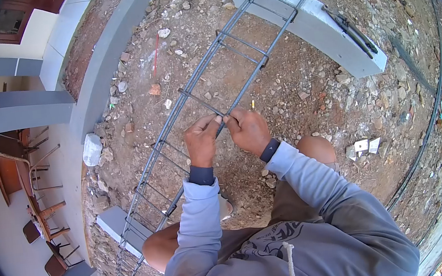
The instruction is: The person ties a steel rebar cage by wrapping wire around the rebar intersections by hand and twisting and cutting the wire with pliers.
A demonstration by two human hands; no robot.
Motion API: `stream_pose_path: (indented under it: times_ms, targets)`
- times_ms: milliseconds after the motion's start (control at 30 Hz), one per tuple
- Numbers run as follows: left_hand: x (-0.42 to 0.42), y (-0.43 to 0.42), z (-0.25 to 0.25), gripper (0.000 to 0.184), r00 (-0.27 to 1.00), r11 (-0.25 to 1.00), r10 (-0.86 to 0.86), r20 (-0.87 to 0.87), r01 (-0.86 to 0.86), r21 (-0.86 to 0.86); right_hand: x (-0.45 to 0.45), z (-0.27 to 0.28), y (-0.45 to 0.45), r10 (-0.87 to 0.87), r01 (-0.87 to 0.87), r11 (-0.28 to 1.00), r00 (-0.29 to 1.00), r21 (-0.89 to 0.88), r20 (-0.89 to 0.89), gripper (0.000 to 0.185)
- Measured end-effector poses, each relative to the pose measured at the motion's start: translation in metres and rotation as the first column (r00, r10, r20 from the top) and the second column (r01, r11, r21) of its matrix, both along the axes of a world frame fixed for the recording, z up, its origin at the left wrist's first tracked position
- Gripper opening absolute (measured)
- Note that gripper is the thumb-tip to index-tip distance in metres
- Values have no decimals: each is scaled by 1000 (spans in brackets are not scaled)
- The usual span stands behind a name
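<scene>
A long rebar cage [250, 82] of straight bars and square stirrups runs diagonally from the top right to the lower left. My left hand [201, 143] and my right hand [250, 131] meet at the corner where a stirrup crosses the near bar. Thumb and fingers of each hand are pinched together there. Whatever lies between the fingertips is too small or hidden to make out. A dark long-handled tool, pincer-like [354, 33], rests on the pale concrete beam [364, 65] beneath the cage's far part.
A grey block [111, 220] lies under the cage's lower end. Rubble covers the ground, with a white stone [92, 149] and white tile pieces [368, 145]. A dark cable or hose [433, 125] curves along the right. Chairs [10, 147] stand in the left-hand porch area.
</scene>
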State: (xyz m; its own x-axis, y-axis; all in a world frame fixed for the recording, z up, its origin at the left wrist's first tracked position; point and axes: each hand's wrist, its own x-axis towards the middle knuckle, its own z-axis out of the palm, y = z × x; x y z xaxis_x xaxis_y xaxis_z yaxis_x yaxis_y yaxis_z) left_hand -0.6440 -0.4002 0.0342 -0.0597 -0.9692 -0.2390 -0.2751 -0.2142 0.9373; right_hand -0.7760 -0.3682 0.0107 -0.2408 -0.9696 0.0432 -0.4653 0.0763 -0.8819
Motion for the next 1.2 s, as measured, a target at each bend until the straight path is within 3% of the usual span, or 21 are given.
stream_pose_path:
  times_ms: [200,300,400,500,700,1000,1100,1200]
  targets:
    - [5,6,3,18,995,998,-38,92,43,-51,0,-3,0,5,-4,1000,999,-23,33,20]
    - [-2,19,-3,19,995,991,26,92,-13,-132,-1,-1,1,3,-2,1000,1000,-21,28,22]
    - [-6,28,-5,18,958,926,37,284,74,-370,1,1,2,-4,4,1000,1000,-2,29,22]
    - [-6,30,-5,22,842,755,78,534,300,-583,0,1,3,4,-4,1000,1000,13,22,22]
    - [-10,40,-12,33,708,677,146,691,438,-591,-2,-3,5,56,-54,998,997,-28,60,19]
    - [-22,52,0,39,642,738,131,755,445,-507,-13,-4,6,187,-184,980,982,-83,33,16]
    - [-18,49,11,38,670,755,81,738,442,-484,-22,0,8,278,-275,957,961,-87,17,11]
    - [-6,42,5,38,840,837,-53,539,332,-435,-34,3,6,342,-348,934,936,-83,-75,9]
